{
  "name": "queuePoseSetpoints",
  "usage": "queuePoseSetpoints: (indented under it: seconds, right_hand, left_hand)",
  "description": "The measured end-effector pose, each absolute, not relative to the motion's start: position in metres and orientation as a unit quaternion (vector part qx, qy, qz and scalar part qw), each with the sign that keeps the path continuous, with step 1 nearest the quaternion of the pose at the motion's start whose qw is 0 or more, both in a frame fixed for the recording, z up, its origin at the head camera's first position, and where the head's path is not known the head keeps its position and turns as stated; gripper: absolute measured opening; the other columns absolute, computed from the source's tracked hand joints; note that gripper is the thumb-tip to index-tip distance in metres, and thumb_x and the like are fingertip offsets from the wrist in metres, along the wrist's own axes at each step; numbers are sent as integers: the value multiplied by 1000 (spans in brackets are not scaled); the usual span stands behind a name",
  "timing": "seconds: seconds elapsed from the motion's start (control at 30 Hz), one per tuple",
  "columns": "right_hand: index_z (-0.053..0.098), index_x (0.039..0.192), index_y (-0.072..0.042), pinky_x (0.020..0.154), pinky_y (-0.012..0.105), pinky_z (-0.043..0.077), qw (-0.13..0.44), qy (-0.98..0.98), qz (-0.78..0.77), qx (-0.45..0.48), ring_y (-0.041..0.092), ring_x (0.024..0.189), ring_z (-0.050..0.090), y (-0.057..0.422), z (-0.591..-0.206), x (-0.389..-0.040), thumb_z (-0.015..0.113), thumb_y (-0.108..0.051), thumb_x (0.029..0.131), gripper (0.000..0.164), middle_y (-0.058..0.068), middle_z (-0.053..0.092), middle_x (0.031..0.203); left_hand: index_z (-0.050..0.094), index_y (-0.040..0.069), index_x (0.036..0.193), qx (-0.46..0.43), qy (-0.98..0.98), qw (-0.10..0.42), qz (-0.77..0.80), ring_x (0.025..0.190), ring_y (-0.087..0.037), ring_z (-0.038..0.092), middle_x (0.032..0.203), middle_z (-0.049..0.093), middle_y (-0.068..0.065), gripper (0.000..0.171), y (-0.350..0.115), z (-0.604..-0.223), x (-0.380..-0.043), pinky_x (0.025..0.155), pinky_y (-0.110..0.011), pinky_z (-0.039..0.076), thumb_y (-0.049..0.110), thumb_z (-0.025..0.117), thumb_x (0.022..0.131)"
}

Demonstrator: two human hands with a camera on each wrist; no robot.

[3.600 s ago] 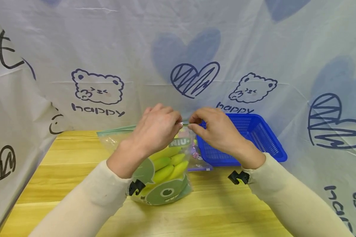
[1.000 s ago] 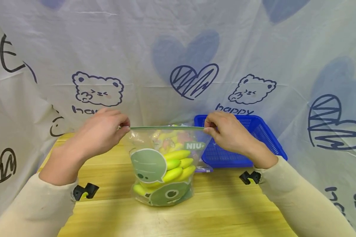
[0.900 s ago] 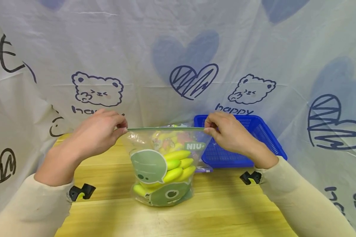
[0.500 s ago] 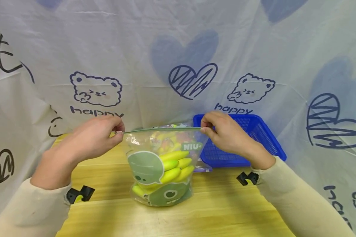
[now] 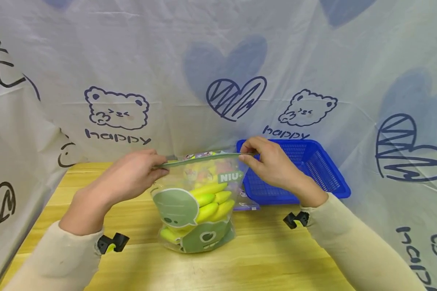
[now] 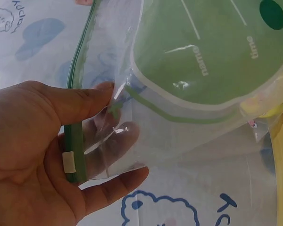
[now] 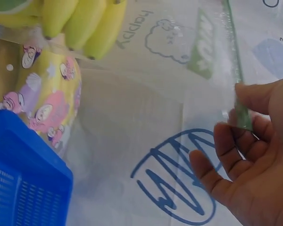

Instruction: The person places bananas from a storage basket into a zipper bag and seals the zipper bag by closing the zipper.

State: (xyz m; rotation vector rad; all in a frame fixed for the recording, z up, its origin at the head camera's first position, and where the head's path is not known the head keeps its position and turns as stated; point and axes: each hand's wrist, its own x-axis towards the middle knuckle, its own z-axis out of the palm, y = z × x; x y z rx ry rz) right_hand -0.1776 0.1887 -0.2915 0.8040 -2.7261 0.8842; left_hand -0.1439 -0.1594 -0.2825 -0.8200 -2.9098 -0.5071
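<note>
A clear zip bag [image 5: 189, 178] with green prints stands upright on the wooden table, a bunch of bananas [image 5: 213, 204] inside it. My left hand [image 5: 127, 178] holds the bag's top left corner, thumb on the near side and fingers behind the film. In the left wrist view a white slider [image 6: 70, 162] sits at the end of the green zip strip [image 6: 75, 113], beside that hand. My right hand [image 5: 271, 165] pinches the top right corner. The strip runs between both hands, slanting lower on the left, and looks pressed together in the head view.
Behind the bag lies another patterned bag [image 7: 47, 99] with yellow contents and a purple edge. A blue plastic basket [image 5: 335, 173] stands at the back right, partly behind my right hand. A printed white curtain [image 5: 175, 72] closes off the back and sides.
Earlier both hands were close together on the zip strip; then my left hand went left to the corner. Since half a second ago it has shifted right, my right hand slightly left.
</note>
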Motion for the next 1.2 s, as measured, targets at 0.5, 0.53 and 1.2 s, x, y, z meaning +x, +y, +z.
queuePoseSetpoints:
  seconds: [0.5,0.53,1.2]
  right_hand:
    - [59,140,-8,75,34,55,-63,-872,415,250,18,87,65,160,-343,-179,68,-32,103,44,7,68,109]
    - [60,139,-8,75,33,54,-70,-868,421,253,17,86,63,156,-347,-179,68,-32,104,43,8,67,107]
    - [31,162,-5,100,43,57,-170,-807,546,147,35,134,59,84,-409,-182,67,-25,103,72,21,49,155]
  left_hand:
    - [53,15,108,-201,-937,-70,-277,83,-21,65,105,75,-2,15,-189,-292,-128,66,-36,47,25,43,114]
    - [52,13,110,-195,-935,-75,-287,87,-23,66,106,74,-4,17,-191,-294,-128,68,-38,48,25,42,114]
    - [55,-2,121,-30,-985,3,-172,100,-49,63,113,66,-29,29,-231,-341,-189,86,-63,50,23,46,110]
